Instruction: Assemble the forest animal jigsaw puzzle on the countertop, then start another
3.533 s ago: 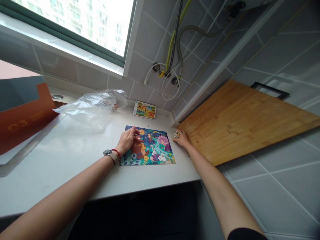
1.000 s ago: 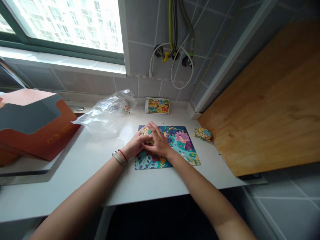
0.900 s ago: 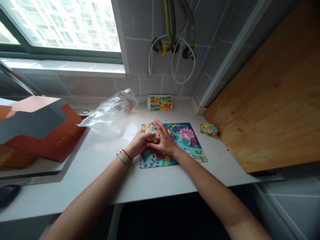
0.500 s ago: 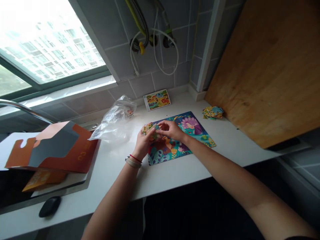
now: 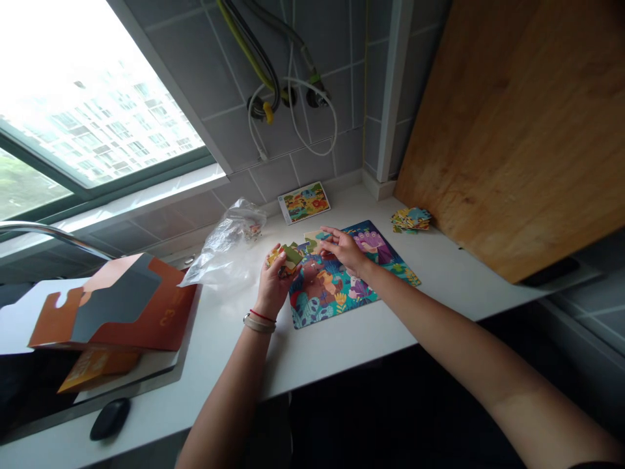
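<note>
My left hand (image 5: 274,281) is closed around a stack of jigsaw puzzle pieces (image 5: 291,258), the top one green. Just to its right, my right hand (image 5: 344,251) pinches a single puzzle piece (image 5: 316,241) in pale yellow, green and blue between thumb and fingers. Both hands are above a colourful assembled picture puzzle (image 5: 325,286) with animals and plants, which lies flat on the white counter. Behind it, a small picture card (image 5: 305,202) leans or lies near the wall. A pile of loose puzzle pieces (image 5: 411,219) is to the right.
On the left stand a clear plastic bag (image 5: 227,244) and an open orange box (image 5: 166,299). A black computer mouse-like object (image 5: 110,419) rests near the front edge of the counter (image 5: 229,371). A wooden board (image 5: 512,130) stands at the right, and a metal faucet (image 5: 53,229) arches at far left.
My right hand has moved away from my left, drawing a puzzle piece apart from the stack. My left hand has shifted slightly left. The camera view has tilted a little.
</note>
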The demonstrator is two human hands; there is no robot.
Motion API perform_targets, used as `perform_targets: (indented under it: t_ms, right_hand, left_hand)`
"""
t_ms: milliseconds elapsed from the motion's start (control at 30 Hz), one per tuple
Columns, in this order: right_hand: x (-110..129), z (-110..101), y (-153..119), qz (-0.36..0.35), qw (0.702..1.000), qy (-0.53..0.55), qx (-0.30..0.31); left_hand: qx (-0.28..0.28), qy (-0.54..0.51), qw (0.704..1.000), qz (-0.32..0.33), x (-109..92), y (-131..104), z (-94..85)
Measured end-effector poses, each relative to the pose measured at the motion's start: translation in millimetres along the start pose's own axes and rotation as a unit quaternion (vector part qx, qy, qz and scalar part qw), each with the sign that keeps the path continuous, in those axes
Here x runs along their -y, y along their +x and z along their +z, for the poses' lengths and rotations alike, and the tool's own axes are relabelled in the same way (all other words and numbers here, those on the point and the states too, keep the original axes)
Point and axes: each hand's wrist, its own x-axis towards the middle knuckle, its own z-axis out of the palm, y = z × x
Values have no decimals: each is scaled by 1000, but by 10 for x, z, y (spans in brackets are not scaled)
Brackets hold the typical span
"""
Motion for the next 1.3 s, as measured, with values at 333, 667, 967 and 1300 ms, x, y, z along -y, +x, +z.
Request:
perform_targets:
  t_ms: [333,667,967,1300]
  right_hand:
    - [121,64,-87,43,998,-7,47]
    - [92,107,-144,42,988,-82,124]
    - [176,111,-179,117,982,-6,147]
    - [138,93,-183,155,969,-55,187]
  left_hand:
    - [-15,17,999,35,26,-42,56]
    - [-6,52,996,67,21,-103,119]
    - [13,56,997,55,12,-118,125]
    - [-14,81,994,69,8,-111,110]
